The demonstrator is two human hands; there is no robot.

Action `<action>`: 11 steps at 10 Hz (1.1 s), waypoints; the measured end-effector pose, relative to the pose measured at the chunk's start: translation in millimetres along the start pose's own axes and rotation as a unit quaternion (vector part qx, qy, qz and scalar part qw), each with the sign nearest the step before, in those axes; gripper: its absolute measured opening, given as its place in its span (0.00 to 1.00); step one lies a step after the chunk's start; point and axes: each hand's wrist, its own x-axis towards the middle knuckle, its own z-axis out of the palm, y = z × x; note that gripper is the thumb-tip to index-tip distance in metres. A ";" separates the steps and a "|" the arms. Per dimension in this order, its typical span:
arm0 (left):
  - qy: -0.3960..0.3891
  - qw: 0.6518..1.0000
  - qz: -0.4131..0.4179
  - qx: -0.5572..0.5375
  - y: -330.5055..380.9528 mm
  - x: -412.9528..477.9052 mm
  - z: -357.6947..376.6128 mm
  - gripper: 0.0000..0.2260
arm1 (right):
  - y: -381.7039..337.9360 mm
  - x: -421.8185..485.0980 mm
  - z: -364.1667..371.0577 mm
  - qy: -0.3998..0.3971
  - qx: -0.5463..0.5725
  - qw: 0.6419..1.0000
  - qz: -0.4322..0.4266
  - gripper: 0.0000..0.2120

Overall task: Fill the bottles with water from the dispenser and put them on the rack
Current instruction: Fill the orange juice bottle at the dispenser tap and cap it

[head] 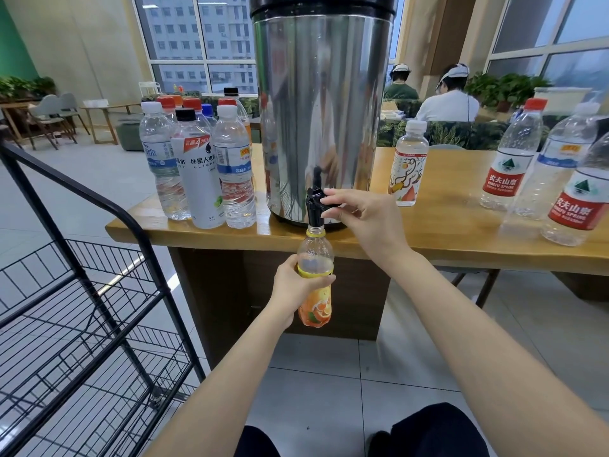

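Orange bottle [315, 260] is uncapped and held upright off the bench edge, with its mouth right under the tap [314, 206] of the dispenser [321, 110]. Left hand [295, 288] has its fingers [324, 279] wrapped round the bottle at the top of the label. Right hand [365, 216] pinches the tap lever. Can't tell if water is flowing, or the fill level.

Risks:
- Narrow neck: any drift of the left hand puts the stream down the outside, onto the floor [329, 374] and the label.
- The label hides the lower level, so a late lever release means overflow.
- A wet, thin-walled bottle could slip or squeeze out water.
- There's no cap in view, so a tilt on the way to the rack [154, 268] would spill it.
- Right elbow is near the empty bottles [514, 159] on the bench [428, 232]; they're light and would tip easily.
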 end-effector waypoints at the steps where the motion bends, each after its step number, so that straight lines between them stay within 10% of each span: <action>1: 0.001 1.000 0.002 0.000 -0.1 -0.1 0.4 0.28 | 0.2 -0.6 0.9 0.000 0.002 1.000 0.003 0.10; 11: 0.006 1.000 -0.004 0.004 0.9 -0.3 0.6 0.28 | 1.7 -1.3 3.7 0.001 0.029 0.999 0.038 0.09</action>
